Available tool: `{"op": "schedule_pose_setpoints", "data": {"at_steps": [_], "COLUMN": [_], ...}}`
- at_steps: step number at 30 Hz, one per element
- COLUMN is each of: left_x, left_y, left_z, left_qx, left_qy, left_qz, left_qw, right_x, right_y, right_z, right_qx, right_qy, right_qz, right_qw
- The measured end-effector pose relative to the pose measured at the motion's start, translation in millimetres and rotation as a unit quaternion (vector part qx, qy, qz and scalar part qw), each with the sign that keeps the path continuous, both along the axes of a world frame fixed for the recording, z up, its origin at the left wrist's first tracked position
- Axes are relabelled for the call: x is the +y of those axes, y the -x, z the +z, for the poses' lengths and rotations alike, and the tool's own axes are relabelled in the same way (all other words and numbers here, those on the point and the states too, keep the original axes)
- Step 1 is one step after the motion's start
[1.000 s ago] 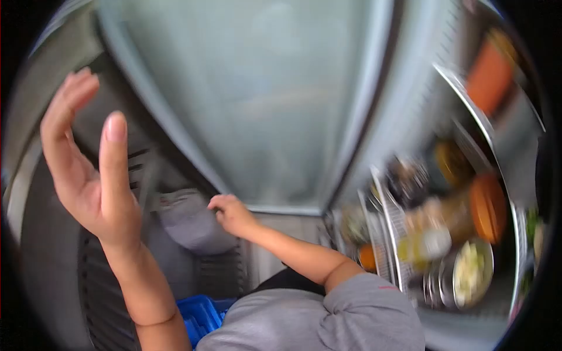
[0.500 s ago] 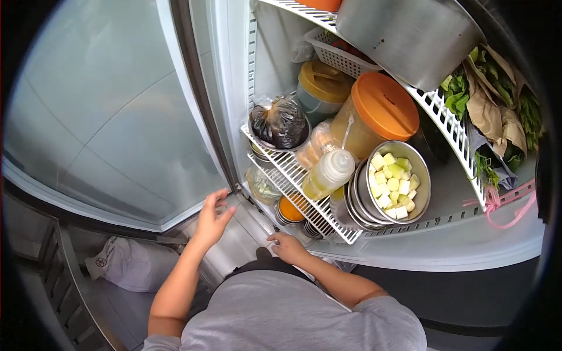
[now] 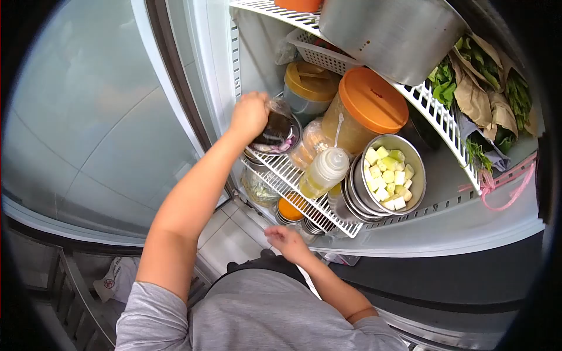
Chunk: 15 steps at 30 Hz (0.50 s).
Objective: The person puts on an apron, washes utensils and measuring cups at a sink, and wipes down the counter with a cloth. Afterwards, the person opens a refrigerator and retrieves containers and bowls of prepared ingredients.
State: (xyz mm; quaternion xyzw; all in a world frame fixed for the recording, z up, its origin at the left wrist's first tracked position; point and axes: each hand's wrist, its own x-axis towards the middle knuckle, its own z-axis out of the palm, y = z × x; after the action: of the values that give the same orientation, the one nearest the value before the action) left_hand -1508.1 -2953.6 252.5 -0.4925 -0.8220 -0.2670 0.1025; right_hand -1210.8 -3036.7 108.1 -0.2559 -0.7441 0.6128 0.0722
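My left hand (image 3: 250, 116) is closed on the top of a clear plastic bag (image 3: 275, 126) with dark contents. That bag sits tilted in a round metal bowl (image 3: 297, 143) on the wire shelf; pinkish-purple pieces that look like sliced onion (image 3: 282, 145) show beneath it. Down near my waist, my right hand (image 3: 288, 243) holds nothing, its fingers loosely bent and apart, slightly blurred. To the bag's right are a squeeze bottle (image 3: 324, 172) with yellowish liquid and a metal container (image 3: 417, 202) of pale green-white cubes, stacked on other metal bowls.
The fridge's glass door (image 3: 105, 117) stands open at left. Behind the bag are a yellow-lidded tub (image 3: 310, 82) and an orange-lidded container (image 3: 374, 99). A large steel pot (image 3: 386, 41) and paper-wrapped greens (image 3: 480, 99) occupy the upper shelf (image 3: 436, 114). Jars stand below, including an orange-filled one (image 3: 290, 209).
My left hand has moved up and forward from beside the door and taken hold of the plastic bag. The bag has tipped, exposing the purple pieces. My right hand has barely moved.
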Motion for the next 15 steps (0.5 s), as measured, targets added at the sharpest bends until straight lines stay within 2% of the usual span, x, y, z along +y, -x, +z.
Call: {"op": "schedule_pose_setpoints", "data": {"at_steps": [1,2,4,5,7,9,12,15], "left_x": [7.5,8.7,8.8,11.5,3.9,-3.8,-5.0,-4.2], "left_y": [8.8,10.5,11.5,18.1,13.3,4.8,-1.6,-3.2], "left_z": [-0.6,8.0,41.1,52.1,83.0,108.4,113.0,95.1], "left_qx": [-0.03,-0.028,-0.1,-0.165,-0.173,-0.195,-0.213,-0.215], "left_qy": [-0.06,-0.057,-0.241,-0.259,-0.33,-0.334,-0.336,-0.306], "left_qz": [-0.013,-0.014,-0.019,-0.026,-0.062,-0.076,-0.082,-0.067], "left_qw": [0.998,0.998,0.965,0.951,0.926,0.919,0.914,0.925], "right_x": [1.4,4.5,17.9,25.3,41.5,55.2,71.3,77.6], "right_y": [12.3,26.7,58.3,71.4,94.1,111.6,133.6,148.2], "right_z": [4.3,10.0,32.8,48.3,68.3,79.1,80.4,75.7], "right_qx": [0.032,0.078,0.141,0.156,0.173,0.187,0.233,0.213], "right_qy": [0.02,0.089,0.206,0.255,0.287,0.318,0.387,0.368], "right_qz": [0.0,-0.025,-0.085,-0.119,-0.152,-0.181,-0.245,-0.27], "right_qw": [0.999,0.993,0.965,0.947,0.93,0.912,0.858,0.864]}}
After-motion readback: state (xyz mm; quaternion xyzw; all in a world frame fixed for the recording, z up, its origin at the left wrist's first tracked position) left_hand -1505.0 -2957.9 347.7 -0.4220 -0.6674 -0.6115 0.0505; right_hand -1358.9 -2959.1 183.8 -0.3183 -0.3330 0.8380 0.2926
